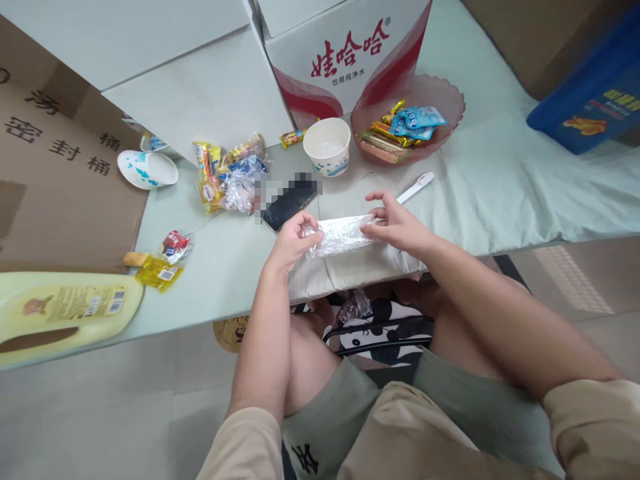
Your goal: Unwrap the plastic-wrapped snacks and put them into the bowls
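Between my two hands is a flat white oblong thing wrapped in crinkled clear plastic film (343, 233), held just over the table's front edge; its exact kind does not show. My left hand (295, 239) pinches its left end with thumb and fingers. At its right end, my right hand (395, 223) grips the film between thumb and fingers, with the index finger raised. A white plastic utility knife or similar slim tool (416, 188) lies just beyond my right hand. Behind my left hand rests a dark phone (290, 203), partly blurred out.
A white paper bowl (327, 148) and a pink bowl of snack packets (363, 143) stand at the back. Snack wrappers (230, 173) and a tipped paper bowl (147, 170) lie left. A yellow jug (115, 317), cardboard cartons (65, 200) and a blue container (585, 100) flank the table.
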`<state>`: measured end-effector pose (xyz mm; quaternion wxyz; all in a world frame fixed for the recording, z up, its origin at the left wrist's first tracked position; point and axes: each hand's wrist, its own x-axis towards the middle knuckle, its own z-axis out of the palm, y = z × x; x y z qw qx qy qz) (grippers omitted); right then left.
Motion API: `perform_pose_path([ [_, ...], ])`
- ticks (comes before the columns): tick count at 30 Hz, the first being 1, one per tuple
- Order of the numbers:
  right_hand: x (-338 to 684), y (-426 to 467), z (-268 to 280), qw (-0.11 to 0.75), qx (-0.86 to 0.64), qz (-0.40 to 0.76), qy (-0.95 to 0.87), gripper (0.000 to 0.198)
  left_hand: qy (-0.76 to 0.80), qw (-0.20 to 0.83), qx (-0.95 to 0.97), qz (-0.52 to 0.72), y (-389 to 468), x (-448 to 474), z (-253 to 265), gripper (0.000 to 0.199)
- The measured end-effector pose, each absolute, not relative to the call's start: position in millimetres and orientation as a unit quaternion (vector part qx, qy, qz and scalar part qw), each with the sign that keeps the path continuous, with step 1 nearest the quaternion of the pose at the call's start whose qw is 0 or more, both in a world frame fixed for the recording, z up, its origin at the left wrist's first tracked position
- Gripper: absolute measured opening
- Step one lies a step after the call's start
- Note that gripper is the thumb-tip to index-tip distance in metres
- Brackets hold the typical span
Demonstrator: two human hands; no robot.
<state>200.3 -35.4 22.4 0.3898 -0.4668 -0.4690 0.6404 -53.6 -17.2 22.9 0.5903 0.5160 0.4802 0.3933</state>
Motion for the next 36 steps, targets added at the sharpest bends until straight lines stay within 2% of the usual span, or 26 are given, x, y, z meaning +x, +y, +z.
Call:
perform_pose_path([
  [2, 197, -34, 19, 0.404, -0.52, 0.604, -0.449, 0.082, 0.499, 0.551, 0.51, 0.432, -13, -48, 18, 0.045],
  [3, 195, -33, 18, 0.417, -0.534, 0.588, -0.441, 0.078, 0.505, 0.528, 0.502, 0.462, -12, -46, 17, 0.05],
  [4, 194, -32, 18, 0.432, -0.543, 0.573, -0.437, 0.066, 0.513, 0.496, 0.495, 0.496, -10, -45, 16, 0.052],
  [6, 194, -30, 19, 0.456, -0.558, 0.539, -0.437, 0.035, 0.533, 0.419, 0.491, 0.548, -10, -42, 16, 0.042],
  [7, 194, -30, 21, 0.462, -0.567, 0.518, -0.444, 0.026, 0.541, 0.392, 0.497, 0.554, -11, -41, 16, 0.035],
  [10, 194, -33, 28, 0.471, -0.585, 0.428, -0.503, 0.02, 0.546, 0.393, 0.543, 0.503, -20, -33, 15, 0.024],
  [13, 193, -42, 33, 0.478, -0.539, 0.357, -0.594, 0.016, 0.518, 0.43, 0.574, 0.466, -30, -19, 11, 0.035],
  [16, 189, -52, 34, 0.45, -0.441, 0.399, -0.666, 0.02, 0.462, 0.484, 0.578, 0.467, -36, -4, 7, 0.066],
  [18, 185, -57, 33, 0.439, -0.401, 0.443, -0.671, 0.022, 0.428, 0.52, 0.579, 0.46, -38, 3, 6, 0.077],
  [21, 179, -58, 31, 0.456, -0.428, 0.456, -0.633, 0.021, 0.44, 0.541, 0.563, 0.443, -39, 9, 6, 0.067],
  [24, 175, -54, 28, 0.482, -0.514, 0.399, -0.587, 0.02, 0.47, 0.558, 0.523, 0.44, -38, 10, 8, 0.058],
  [27, 177, -51, 23, 0.499, -0.558, 0.345, -0.566, 0.03, 0.455, 0.615, 0.479, 0.431, -36, 8, 12, 0.056],
  [30, 182, -50, 16, 0.487, -0.527, 0.436, -0.544, 0.048, 0.442, 0.643, 0.472, 0.41, -34, 4, 17, 0.055],
  [33, 188, -49, 14, 0.455, -0.463, 0.541, -0.534, 0.063, 0.448, 0.624, 0.542, 0.34, -32, -3, 23, 0.049],
  [34, 188, -49, 14, 0.439, -0.452, 0.557, -0.541, 0.064, 0.441, 0.622, 0.565, 0.314, -32, -6, 25, 0.046],
  [36, 188, -48, 17, 0.399, -0.46, 0.558, -0.564, 0.053, 0.421, 0.633, 0.587, 0.279, -33, -10, 27, 0.041],
])
